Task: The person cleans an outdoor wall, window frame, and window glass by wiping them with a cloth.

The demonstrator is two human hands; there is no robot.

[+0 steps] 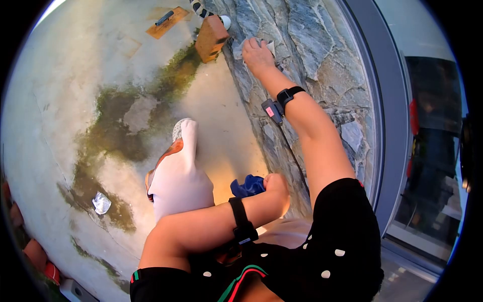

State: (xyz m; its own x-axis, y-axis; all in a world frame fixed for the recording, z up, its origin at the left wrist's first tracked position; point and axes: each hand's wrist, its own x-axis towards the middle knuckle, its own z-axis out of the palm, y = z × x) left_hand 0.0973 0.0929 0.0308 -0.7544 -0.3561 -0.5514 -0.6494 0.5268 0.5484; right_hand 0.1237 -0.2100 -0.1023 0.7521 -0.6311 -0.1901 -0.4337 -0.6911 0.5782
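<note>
My right hand (259, 56) reaches up to the grey stone cladding (312, 35), its fingers curled over a crumpled whitish cloth (270, 47) pressed against the stone. Part of that cloth is hidden under the fingers. Low in front of my body, my left hand (277, 188) is closed on a dark blue cloth (247, 186), which bunches out to the left. How the left fingers wrap it is mostly hidden by the back of the hand.
A brick (211, 39) stands by the cladding, near a trowel (167, 22). A crumpled silvery wad (101, 203) lies on the mossy concrete floor (65, 126). A small device (272, 111) hangs on a cable beside my right wrist. A grey window frame (385, 90) borders the right side.
</note>
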